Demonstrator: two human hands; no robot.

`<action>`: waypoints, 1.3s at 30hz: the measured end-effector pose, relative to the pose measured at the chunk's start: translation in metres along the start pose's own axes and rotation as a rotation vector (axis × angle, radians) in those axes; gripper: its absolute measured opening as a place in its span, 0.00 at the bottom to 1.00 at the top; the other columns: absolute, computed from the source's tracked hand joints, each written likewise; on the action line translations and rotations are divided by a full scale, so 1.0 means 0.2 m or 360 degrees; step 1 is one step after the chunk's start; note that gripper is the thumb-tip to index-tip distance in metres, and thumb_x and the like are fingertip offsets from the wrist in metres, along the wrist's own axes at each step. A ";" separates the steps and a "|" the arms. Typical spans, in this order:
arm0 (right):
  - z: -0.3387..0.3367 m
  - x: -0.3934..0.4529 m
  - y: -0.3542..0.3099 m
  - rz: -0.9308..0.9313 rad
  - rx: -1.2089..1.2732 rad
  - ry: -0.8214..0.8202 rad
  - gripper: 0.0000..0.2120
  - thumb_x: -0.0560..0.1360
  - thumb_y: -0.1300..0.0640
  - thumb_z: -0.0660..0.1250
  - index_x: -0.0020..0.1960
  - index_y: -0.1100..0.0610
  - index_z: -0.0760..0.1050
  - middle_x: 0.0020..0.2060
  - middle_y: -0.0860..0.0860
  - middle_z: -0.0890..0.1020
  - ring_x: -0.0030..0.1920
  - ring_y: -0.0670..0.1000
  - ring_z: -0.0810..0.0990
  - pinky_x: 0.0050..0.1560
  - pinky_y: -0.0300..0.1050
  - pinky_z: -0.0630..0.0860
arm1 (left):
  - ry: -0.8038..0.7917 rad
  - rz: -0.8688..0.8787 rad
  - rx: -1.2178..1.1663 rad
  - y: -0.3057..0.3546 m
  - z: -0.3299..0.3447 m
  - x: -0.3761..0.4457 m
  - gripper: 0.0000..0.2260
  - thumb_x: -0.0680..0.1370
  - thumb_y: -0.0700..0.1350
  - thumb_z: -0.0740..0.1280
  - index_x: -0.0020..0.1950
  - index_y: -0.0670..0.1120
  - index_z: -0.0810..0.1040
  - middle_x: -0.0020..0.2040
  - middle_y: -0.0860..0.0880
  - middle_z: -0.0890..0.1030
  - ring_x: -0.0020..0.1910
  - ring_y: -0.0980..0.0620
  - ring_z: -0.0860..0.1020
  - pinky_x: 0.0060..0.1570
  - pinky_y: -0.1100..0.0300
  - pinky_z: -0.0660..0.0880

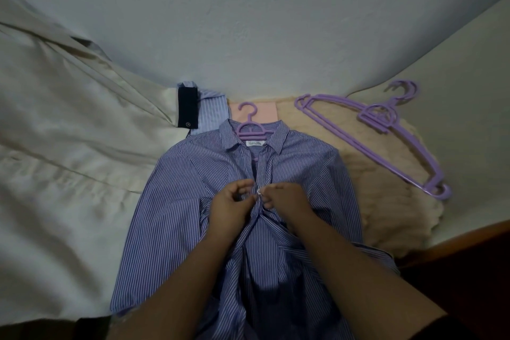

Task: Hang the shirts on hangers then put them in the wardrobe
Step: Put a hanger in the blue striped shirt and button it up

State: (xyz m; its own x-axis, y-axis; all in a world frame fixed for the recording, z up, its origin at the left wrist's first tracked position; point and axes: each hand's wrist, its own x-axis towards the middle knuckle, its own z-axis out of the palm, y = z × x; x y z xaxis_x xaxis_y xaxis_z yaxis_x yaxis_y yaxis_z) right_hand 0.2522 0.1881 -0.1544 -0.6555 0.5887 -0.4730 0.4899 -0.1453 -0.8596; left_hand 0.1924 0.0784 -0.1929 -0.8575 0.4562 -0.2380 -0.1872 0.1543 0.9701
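So striped shirt [289, 174] already on hanger [249, 125]. Both my hands, left hand [231, 208] and right hand [287, 203], pinch its front, doing button. Spare hangers [380, 130] wait; wardrobe step left.

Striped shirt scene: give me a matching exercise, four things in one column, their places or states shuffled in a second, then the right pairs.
Things:
1. blue striped shirt
2. hanger in the shirt
3. spare purple hangers
4. black band

Places or states:
A. stacked on the beige cloth, right of the shirt
B. hook poking out above the collar
C. lying flat, front pinched by the left hand and right hand
D. lying left of the collar, beside the cream sheet

Pairs: 1-C, 2-B, 3-A, 4-D
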 end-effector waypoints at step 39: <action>-0.01 0.05 0.06 -0.0240 -0.0141 -0.0010 0.04 0.71 0.60 0.73 0.38 0.55 0.80 0.30 0.47 0.79 0.29 0.44 0.75 0.30 0.31 0.72 | -0.0172 -0.0223 -0.0053 0.06 0.00 0.02 0.15 0.80 0.35 0.57 0.57 0.44 0.81 0.34 0.48 0.80 0.24 0.60 0.70 0.25 0.67 0.66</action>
State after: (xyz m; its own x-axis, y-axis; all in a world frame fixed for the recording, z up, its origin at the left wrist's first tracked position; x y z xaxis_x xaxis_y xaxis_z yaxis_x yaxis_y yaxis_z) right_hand 0.2528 0.1928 -0.1698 -0.7286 0.5937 -0.3415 0.4342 0.0148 -0.9007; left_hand 0.1857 0.0821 -0.1825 -0.7655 0.5243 -0.3729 -0.3184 0.1949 0.9277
